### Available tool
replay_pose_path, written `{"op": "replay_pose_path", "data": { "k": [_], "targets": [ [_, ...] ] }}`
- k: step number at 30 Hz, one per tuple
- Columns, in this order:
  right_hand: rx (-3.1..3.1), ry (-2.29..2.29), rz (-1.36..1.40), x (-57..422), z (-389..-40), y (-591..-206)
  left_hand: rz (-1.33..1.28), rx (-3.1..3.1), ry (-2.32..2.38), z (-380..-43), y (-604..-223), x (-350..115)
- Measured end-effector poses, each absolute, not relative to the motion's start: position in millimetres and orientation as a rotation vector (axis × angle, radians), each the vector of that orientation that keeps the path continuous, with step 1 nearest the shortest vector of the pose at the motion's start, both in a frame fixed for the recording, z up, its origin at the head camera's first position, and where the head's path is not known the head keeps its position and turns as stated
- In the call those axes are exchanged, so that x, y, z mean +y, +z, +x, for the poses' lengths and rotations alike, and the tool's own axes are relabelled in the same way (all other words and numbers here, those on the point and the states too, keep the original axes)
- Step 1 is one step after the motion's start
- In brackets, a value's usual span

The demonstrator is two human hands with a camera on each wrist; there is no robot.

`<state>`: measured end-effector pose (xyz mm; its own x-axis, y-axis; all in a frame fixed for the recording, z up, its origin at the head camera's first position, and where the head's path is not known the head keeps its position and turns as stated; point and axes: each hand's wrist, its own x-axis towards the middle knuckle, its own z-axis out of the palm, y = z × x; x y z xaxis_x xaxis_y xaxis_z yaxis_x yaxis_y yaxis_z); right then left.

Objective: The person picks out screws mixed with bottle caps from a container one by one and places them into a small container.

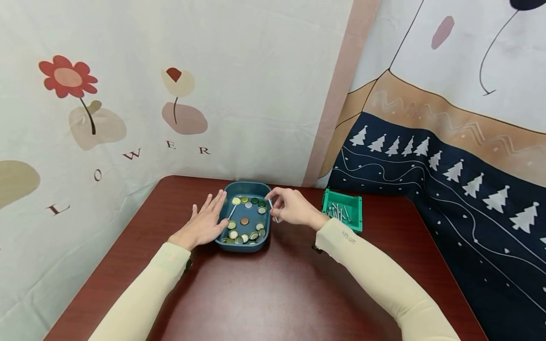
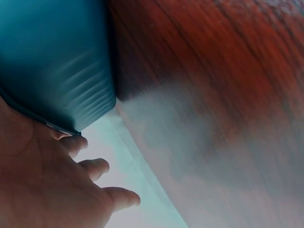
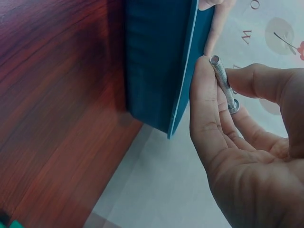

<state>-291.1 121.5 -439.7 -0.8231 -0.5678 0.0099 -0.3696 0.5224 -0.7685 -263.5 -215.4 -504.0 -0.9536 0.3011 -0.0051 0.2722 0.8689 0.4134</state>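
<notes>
A blue rectangular tray (image 1: 249, 189) holds several bottle caps (image 1: 244, 221), mostly silver, gold and green, and a metal bolt (image 1: 232, 210) lying slanted on its left side. My left hand (image 1: 202, 223) rests on the tray's left rim, its fingers straight and spread. In the left wrist view that hand's palm (image 2: 47, 175) overlaps the rim from outside. Just beyond the right rim, my right hand (image 1: 295, 207) pinches another bolt (image 3: 223, 83) between thumb and fingertips. In the right wrist view, its threaded end points up and its head sits lower, by the other fingers.
A small green box (image 1: 356, 213) with several bolts (image 1: 339, 211) stands right of the tray, partly behind my right forearm. Both sit near the far edge of the dark red wooden table (image 1: 273, 293). A printed cloth (image 1: 256, 94) hangs behind.
</notes>
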Motion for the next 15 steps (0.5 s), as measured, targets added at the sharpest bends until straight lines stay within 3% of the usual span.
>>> {"op": "replay_pose_path", "data": {
  "k": [15],
  "targets": [
    [2.511,-1.283,-0.657,153,-288,-436,0.464,2.965,0.632,-264,-504,-216]
  ]
}}
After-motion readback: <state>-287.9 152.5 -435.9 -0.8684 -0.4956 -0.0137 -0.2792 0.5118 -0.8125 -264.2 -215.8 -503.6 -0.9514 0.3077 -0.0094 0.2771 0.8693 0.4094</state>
